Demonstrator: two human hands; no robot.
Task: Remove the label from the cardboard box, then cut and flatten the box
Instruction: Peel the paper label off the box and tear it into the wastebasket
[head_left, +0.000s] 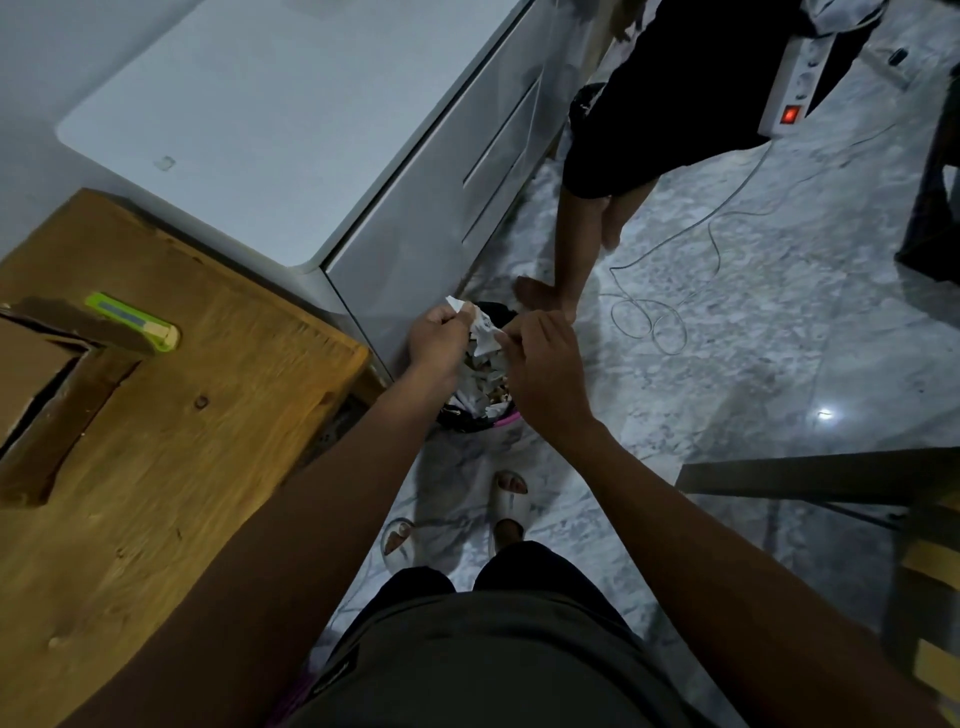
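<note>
Fingers (460, 318) of both hands pinch the crumpled white label (483, 332) over a full bin (475, 400) on the floor. Left hand (439, 335), right hand (540, 364). Cardboard box (36, 374) and green cutter (137, 319) sit on the wooden surface (171, 441).

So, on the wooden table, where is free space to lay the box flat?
The wooden table is bare from the cardboard box to its near and right edges. It is crowded at the far left, where the green cutter lies beside the box.
</note>
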